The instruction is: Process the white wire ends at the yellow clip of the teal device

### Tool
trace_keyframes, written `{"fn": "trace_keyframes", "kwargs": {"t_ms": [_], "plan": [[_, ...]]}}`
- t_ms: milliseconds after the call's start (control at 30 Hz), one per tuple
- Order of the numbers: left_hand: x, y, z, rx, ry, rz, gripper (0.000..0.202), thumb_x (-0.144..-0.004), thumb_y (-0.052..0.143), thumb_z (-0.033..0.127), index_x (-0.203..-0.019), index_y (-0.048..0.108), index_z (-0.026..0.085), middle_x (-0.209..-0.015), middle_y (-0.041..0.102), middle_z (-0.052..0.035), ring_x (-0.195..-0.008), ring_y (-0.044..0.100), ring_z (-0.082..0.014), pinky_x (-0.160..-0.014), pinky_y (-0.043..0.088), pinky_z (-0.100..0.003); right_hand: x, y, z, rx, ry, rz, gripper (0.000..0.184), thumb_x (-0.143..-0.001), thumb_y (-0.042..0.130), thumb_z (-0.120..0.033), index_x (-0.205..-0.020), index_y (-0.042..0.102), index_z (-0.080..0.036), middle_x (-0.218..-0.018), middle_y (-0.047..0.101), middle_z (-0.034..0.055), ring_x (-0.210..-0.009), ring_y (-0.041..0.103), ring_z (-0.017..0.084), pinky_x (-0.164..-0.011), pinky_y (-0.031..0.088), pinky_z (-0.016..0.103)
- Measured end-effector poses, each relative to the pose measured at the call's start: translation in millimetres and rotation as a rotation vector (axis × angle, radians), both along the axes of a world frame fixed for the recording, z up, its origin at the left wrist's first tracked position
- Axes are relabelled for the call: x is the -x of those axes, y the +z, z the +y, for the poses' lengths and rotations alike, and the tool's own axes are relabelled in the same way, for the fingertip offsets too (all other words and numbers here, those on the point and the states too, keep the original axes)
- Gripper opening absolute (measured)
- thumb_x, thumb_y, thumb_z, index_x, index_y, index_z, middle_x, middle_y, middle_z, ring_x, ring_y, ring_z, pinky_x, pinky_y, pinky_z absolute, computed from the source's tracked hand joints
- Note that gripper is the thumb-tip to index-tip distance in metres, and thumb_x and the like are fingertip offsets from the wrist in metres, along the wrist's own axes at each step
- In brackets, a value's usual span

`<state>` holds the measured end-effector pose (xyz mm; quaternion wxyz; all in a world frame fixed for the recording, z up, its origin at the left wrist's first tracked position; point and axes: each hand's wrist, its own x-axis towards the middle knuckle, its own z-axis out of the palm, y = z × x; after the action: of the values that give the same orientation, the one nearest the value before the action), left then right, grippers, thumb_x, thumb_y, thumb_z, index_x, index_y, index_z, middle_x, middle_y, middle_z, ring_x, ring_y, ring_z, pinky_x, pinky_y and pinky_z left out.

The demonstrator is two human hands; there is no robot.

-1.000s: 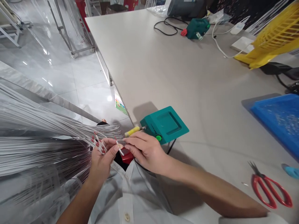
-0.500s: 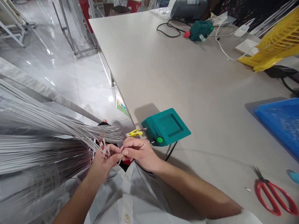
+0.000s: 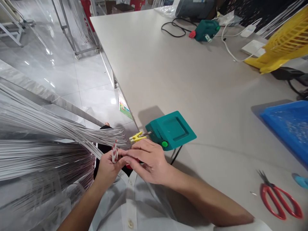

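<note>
My left hand is closed round several short white wires with red tips, which stick up above its fingers. Its thumb and fingertips meet those of my right hand. The right hand's fingers are pressed together over that spot, so anything between them is hidden. Just beyond the right hand, a yellow-handled clip is attached to a green box with a shallow square recess and a green button. To the left, a thick bundle of white wires ends close to my left hand.
Red-handled scissors lie on the table at the right, near a blue tray. A yellow fan and a second green device with a black cable stand farther back. A wheeled metal rack is on the floor.
My right hand has turned, its back now covering the fingertips and the clip's lower lead. The red-tipped wires in my left hand have swung closer together and shifted slightly right.
</note>
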<state>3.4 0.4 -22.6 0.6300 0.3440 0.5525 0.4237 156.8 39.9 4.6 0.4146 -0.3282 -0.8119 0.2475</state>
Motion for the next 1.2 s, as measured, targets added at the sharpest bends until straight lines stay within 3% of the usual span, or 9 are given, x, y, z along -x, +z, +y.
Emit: {"fn": "trace_keyframes", "kwargs": {"t_ms": [200,333,400,533,633,733,900,1033,1200], "plan": [[-6,-1.2,-2,-0.015,-0.082,0.103,0.017,-0.060,0.074,0.026,-0.069,0.066,0.013,-0.063,0.061,-0.0008,-0.060,0.051,-0.0133,-0.057,0.043,-0.023,8,-9.0,0,0.283,0.024,-0.028,0.013,-0.079,0.054,-0.019,-0.074,0.066,-0.018,-0.070,0.062,0.0022,-0.065,0.055,0.011,-0.060,0.043,0.023],[0,1.4,-3,-0.048,-0.101,0.090,0.021,-0.068,0.068,0.032,-0.076,0.068,0.013,-0.054,0.056,0.0017,-0.050,0.047,-0.0101,-0.050,0.041,-0.022,6,-10.7,1,0.385,-0.049,0.045,0.013,-0.080,0.053,-0.019,-0.070,0.061,-0.016,-0.065,0.058,0.0020,-0.064,0.052,0.012,-0.060,0.042,0.024],[3,1.2,-4,-0.072,-0.057,0.093,0.025,-0.074,0.062,0.035,-0.084,0.069,0.013,-0.057,0.060,-0.0006,-0.052,0.052,-0.0116,-0.053,0.043,-0.023,4,-10.1,1,0.406,-0.044,0.047,0.015,-0.081,0.051,-0.019,-0.068,0.057,-0.017,-0.064,0.057,0.0017,-0.063,0.051,0.012,-0.060,0.042,0.024],[4,-0.9,-6,-0.111,0.164,0.149,0.031,-0.081,0.053,0.036,-0.100,0.067,0.014,-0.084,0.068,-0.0068,-0.066,0.058,-0.0139,-0.062,0.047,-0.025,1,-11.4,1,0.368,-0.010,0.022,0.013,-0.082,0.048,-0.017,-0.072,0.057,-0.017,-0.066,0.057,0.0028,-0.066,0.050,0.013,-0.062,0.042,0.026],[1,-2.1,-8,-0.110,0.126,0.209,0.032,-0.079,0.056,0.034,-0.103,0.066,0.016,-0.071,0.067,-0.0030,-0.055,0.053,-0.0107,-0.052,0.044,-0.022,1,-14.2,-1,0.309,0.016,-0.002,0.011,-0.082,0.048,-0.016,-0.078,0.059,-0.016,-0.074,0.059,0.0048,-0.072,0.052,0.014,-0.066,0.043,0.028],[-2,-2.7,-9,-0.092,0.073,0.202,0.033,-0.075,0.061,0.032,-0.102,0.067,0.016,-0.070,0.068,-0.0036,-0.059,0.058,-0.0138,-0.053,0.046,-0.023,1,-15.4,-1,0.282,0.027,0.018,0.013,-0.082,0.048,-0.014,-0.079,0.060,-0.017,-0.077,0.060,0.0051,-0.073,0.053,0.014,-0.068,0.044,0.027],[-7,5.2,-4,-0.124,0.191,0.282,0.016,-0.071,0.064,0.025,-0.082,0.072,0.016,-0.078,0.073,-0.0049,-0.076,0.065,-0.0183,-0.072,0.051,-0.028,0,-13.1,-3,0.356,-0.044,0.078,0.016,-0.083,0.049,-0.016,-0.079,0.064,-0.018,-0.075,0.061,0.0043,-0.069,0.055,0.013,-0.064,0.046,0.026],[-11,11.0,-2,-0.169,0.221,0.346,0.007,-0.068,0.066,0.020,-0.072,0.071,0.018,-0.073,0.073,-0.0025,-0.070,0.066,-0.0166,-0.068,0.052,-0.026,3,-13.8,-5,0.385,-0.109,0.119,0.011,-0.080,0.054,-0.020,-0.078,0.065,-0.019,-0.070,0.060,0.0029,-0.064,0.055,0.012,-0.061,0.047,0.026],[-9,4.6,-4,-0.223,0.192,0.388,0.004,-0.065,0.068,0.019,-0.068,0.069,0.017,-0.070,0.072,-0.0024,-0.066,0.064,-0.0156,-0.066,0.051,-0.025,2,-13.2,-1,0.381,-0.086,0.032,0.013,-0.079,0.053,-0.018,-0.069,0.061,-0.017,-0.062,0.057,0.0014,-0.059,0.051,0.012,-0.057,0.043,0.024]]}}
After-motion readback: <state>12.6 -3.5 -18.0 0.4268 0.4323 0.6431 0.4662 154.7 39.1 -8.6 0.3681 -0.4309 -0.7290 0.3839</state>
